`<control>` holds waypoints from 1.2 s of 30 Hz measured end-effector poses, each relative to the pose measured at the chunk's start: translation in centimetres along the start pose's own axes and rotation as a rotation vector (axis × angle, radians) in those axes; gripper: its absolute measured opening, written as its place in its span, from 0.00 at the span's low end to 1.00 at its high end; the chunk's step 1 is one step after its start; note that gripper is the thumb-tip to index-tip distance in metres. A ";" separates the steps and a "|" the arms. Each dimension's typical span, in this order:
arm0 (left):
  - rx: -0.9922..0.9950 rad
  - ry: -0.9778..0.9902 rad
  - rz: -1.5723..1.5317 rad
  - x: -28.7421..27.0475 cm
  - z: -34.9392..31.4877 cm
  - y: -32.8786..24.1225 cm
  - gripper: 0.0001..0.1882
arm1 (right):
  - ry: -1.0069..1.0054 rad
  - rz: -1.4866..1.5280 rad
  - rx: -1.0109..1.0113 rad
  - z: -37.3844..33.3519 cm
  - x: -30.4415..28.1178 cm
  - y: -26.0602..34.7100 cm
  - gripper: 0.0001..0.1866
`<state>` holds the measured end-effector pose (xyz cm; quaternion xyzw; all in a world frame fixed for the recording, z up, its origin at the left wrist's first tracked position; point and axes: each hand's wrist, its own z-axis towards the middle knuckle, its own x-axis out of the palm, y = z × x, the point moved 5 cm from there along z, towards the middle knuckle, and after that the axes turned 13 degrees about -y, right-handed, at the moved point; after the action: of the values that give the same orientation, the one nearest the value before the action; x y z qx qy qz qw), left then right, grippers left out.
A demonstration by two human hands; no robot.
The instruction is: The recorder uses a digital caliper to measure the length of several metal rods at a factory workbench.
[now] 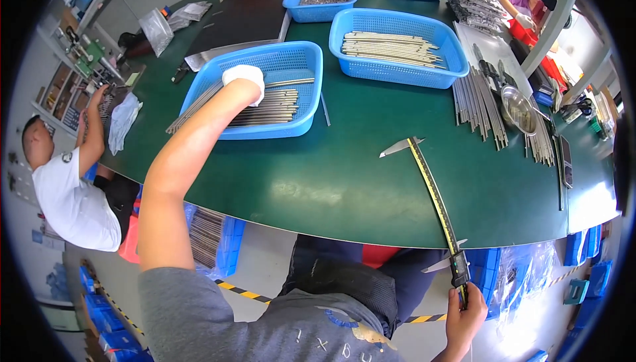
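Observation:
My left hand (244, 76), in a white glove, reaches into a blue perforated basket (307, 107). Its fingers are hidden behind the glove's back and wrist, so whether they grip anything does not show. Thin grey metal rods (268, 111) lie in the basket beside that hand, and more rods (193, 107) slant across the basket's left rim. At the table's near edge on the right, my bare right hand (466, 315) is closed around the lower end of a digital caliper (437, 200). The caliper's long scale points away over the table, with its large jaws well apart.
Another blue basket (457, 57) holds pale rods. Farther back stands a blue basket (289, 1) of small parts. Rods (478, 105) and a metal bowl (520, 110) lie on the right of the green table (318, 190). A person (76, 186) works at left, another (523, 4) at far right.

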<state>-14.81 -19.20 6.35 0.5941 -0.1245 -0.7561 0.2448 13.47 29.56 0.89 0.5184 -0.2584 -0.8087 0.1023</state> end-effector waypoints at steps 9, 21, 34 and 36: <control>0.058 0.021 -0.513 0.4 2.5 1.9 0.12 | 0.001 0.000 -0.001 0.0 -0.4 1.3 0.14; 1.136 -0.816 -1.376 -14.7 -18.5 -19.5 0.15 | 0.010 -0.017 0.059 -0.1 -0.6 1.7 0.16; 1.137 -0.695 -1.320 -12.4 -19.7 -21.5 0.14 | 0.039 -0.043 0.076 0.1 -0.6 2.1 0.16; 1.130 -0.689 -1.333 -12.4 -19.6 -21.4 0.14 | 0.032 -0.050 0.068 0.2 -0.7 2.2 0.16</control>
<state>1.42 7.45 1.29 0.3170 -0.1729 -0.7021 -0.6138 13.39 28.00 2.66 0.5409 -0.2708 -0.7934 0.0685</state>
